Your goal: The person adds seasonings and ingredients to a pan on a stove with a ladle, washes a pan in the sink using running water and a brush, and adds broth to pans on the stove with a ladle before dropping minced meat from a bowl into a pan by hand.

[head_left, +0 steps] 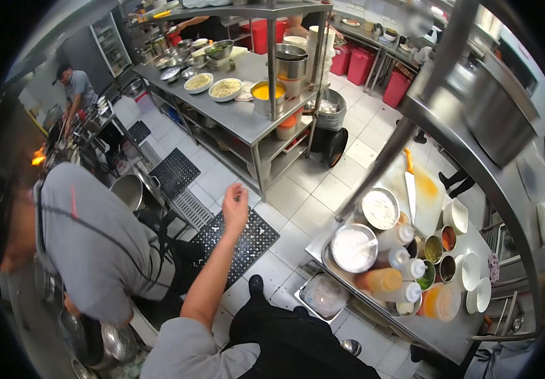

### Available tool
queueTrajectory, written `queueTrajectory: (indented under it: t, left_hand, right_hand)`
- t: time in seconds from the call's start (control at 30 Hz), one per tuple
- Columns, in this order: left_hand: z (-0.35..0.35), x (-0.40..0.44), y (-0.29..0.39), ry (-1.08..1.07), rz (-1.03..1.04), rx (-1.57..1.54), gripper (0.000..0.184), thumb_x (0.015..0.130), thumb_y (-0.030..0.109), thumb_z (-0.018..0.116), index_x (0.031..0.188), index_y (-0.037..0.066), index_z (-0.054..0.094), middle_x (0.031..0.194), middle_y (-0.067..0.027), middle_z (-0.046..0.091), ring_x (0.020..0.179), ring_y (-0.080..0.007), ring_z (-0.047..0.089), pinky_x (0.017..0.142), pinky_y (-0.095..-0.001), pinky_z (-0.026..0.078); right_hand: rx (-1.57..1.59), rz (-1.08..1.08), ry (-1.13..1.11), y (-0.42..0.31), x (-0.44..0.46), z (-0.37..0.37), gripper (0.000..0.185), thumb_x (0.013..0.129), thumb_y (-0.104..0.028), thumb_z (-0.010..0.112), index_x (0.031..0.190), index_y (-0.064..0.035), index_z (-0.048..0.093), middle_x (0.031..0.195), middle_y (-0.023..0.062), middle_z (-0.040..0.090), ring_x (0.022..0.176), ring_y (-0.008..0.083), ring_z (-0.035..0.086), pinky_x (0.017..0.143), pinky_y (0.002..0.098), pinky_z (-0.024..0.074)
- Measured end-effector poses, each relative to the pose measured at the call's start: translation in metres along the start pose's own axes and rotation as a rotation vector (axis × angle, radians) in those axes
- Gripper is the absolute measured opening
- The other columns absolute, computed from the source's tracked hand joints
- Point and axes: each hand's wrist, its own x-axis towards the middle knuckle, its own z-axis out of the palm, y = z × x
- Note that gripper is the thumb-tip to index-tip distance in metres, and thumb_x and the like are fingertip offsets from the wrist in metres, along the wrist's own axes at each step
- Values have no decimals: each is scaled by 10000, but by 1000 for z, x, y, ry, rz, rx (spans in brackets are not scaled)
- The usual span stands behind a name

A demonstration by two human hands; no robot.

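Reaching out from a grey sleeve [187, 344] with the left hand [236, 205], holding it up in the air with loosely bent fingers. Cannot tell from this view about anything small within the curl. Cannot tell the state of the right hand, out of view. Just below the left hand, showing a black perforated mat [256, 237] on pale floor tiles [294, 196], partly covered by the forearm. Nearer the body than the hand, showing a dark boot [256, 287] beside the mat.

Beyond the hand, showing a steel worktable [237, 115] with two bowls of pale food [225, 90] and a metal pot [263, 106] with yellow-orange contents. To the left of the hand, showing a large open pot [127, 191] and, closer in, a co-worker in a grey shirt [95, 246]. Farther off on that side, showing another person [79, 88] near a flame [37, 156].

Well to the right of the hand, showing a steel counter [443, 330] with two bowls of white contents [353, 247], a cluster of squeeze bottles [391, 258] close beside them, stacked-looking white bowls [469, 271] farther right, and an orange-handled knife [411, 189] lying on a stained cutting board [433, 199]
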Motion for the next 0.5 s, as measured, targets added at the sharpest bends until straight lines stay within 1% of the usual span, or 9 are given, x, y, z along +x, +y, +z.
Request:
queueTrajectory:
  t: [0.07, 0.13, 0.23, 0.33, 0.37, 0.47, 0.5]
  left_hand:
    - [-14, 56, -32, 30, -19, 8, 291, 957, 169, 670, 1167, -24, 616, 988, -84, 661, 900, -145, 607, 735, -286, 530]
    - [-17, 111, -41, 29, -19, -1, 302, 958, 170, 669, 1174, -32, 607, 1000, -85, 658, 896, -141, 612, 698, -281, 547]
    - [0, 187, -42, 47, -24, -91, 272, 943, 128, 676, 1150, -34, 608, 937, -101, 676, 842, -170, 634, 763, -310, 524]
    - [26, 269, -54, 11, -74, -245, 299, 948, 133, 682, 1178, -34, 591, 934, -85, 664, 803, -132, 621, 669, -268, 516]
    - [35, 303, -71, -12, -64, -174, 351, 953, 150, 681, 1232, -28, 567, 1017, -84, 661, 862, -138, 644, 655, -275, 564]
    - [55, 382, -79, -19, -3, -154, 406, 945, 155, 696, 1263, -49, 549, 1038, -104, 670, 895, -155, 664, 668, -275, 568]
    - [63, 405, -82, 0, -26, -189, 419, 937, 154, 705, 1270, -48, 549, 1025, -103, 672, 887, -152, 660, 671, -276, 565]
  right_hand:
    - [17, 36, 11, -14, 15, 23, 172, 960, -209, 539, 933, -66, 632, 787, 79, 617, 672, 227, 595, 621, 369, 491]
    - [56, 102, 34, -14, 20, 42, 176, 957, -214, 542, 932, -67, 636, 792, 81, 621, 679, 230, 600, 628, 373, 494]
    - [141, 218, 84, -2, 14, 61, 181, 953, -222, 547, 931, -69, 642, 799, 85, 629, 690, 234, 608, 639, 377, 498]
    - [225, 312, 130, 12, 12, 73, 186, 948, -229, 551, 929, -71, 648, 807, 89, 636, 700, 238, 616, 650, 382, 502]
    - [248, 334, 144, 13, 14, 76, 188, 947, -232, 552, 929, -72, 650, 809, 90, 639, 704, 239, 618, 654, 384, 504]
    - [290, 382, 169, 6, 35, 84, 193, 943, -240, 557, 927, -74, 655, 817, 94, 646, 714, 243, 626, 665, 388, 508]
    - [298, 389, 171, -2, 48, 86, 195, 941, -242, 558, 927, -75, 657, 819, 95, 648, 718, 244, 629, 669, 390, 510]
